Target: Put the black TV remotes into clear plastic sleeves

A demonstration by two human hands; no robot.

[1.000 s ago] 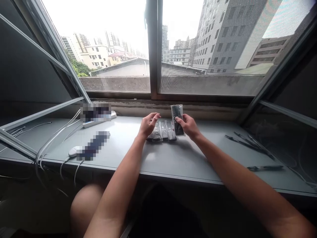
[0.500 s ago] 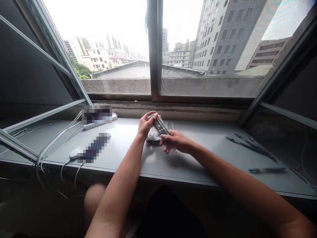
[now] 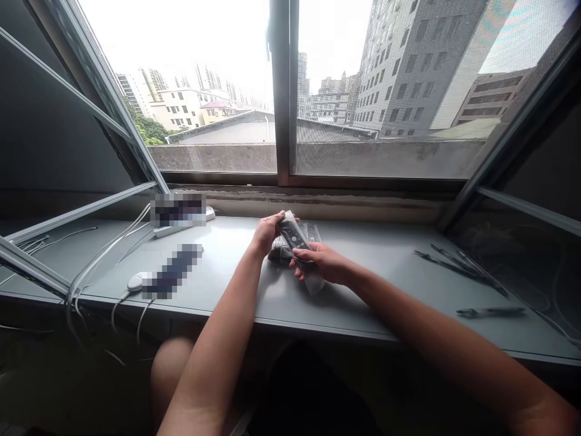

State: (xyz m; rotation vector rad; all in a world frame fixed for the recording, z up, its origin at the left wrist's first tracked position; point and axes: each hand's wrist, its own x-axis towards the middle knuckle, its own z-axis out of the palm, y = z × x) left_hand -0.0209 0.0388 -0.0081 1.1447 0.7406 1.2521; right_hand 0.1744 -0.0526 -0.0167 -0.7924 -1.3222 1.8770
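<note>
Between my two hands is a dark remote control (image 3: pixel 294 237) in a clear plastic sleeve, tilted above the desk. My left hand (image 3: pixel 269 233) pinches the sleeve's upper end. My right hand (image 3: pixel 320 260) is closed round the lower part, thumb on top of the buttons, and loose plastic hangs below its fingers. Behind them on the desk lies a dark bundle (image 3: pixel 278 251) in clear wrapping, partly covered by my hands. Another piece of clear plastic (image 3: pixel 314 232) shows just behind the remote.
A grey desk (image 3: pixel 227 290) runs under a window. On the left are a power strip (image 3: pixel 209 213), a round white charger (image 3: pixel 136 281), white cables and blurred-out items. Black pens (image 3: pixel 490 312) and dark thin rods (image 3: pixel 454 266) lie at right. Metal frames (image 3: pixel 149 166) slant at both sides.
The remote in its sleeve has tipped slightly and sunk a little, with more of the plastic end showing below my right hand. Both hands keep their hold.
</note>
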